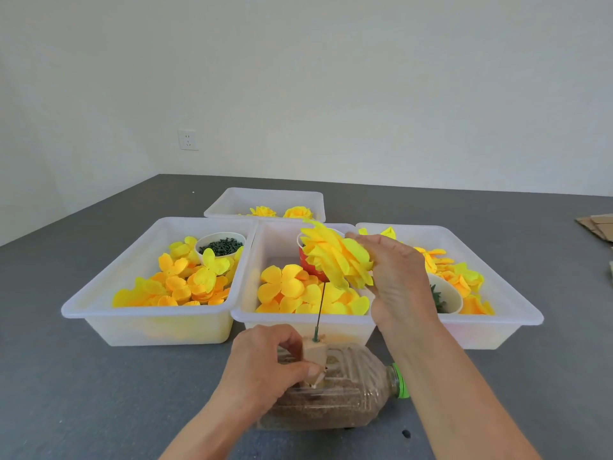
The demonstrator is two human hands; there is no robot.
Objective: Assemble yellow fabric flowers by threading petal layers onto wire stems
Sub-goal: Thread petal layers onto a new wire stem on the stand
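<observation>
A thin dark wire stem (320,307) stands upright in a small wooden block (315,355) that sits on a sand-filled plastic bottle (345,393) lying on its side. My left hand (265,363) grips the block. My right hand (394,277) holds a stack of yellow petal layers (335,257) at the top of the stem, tilted to the left. Loose yellow petals (285,290) fill the middle bin (252,313) behind the stem.
A left bin (83,310) holds petals and a cup of dark green pieces (223,245). The right bin (517,310) holds petals and another cup (447,298). A far bin (265,197) contains finished yellow flowers. A red cup (310,265) stands behind the petals. Cardboard (595,225) lies far right.
</observation>
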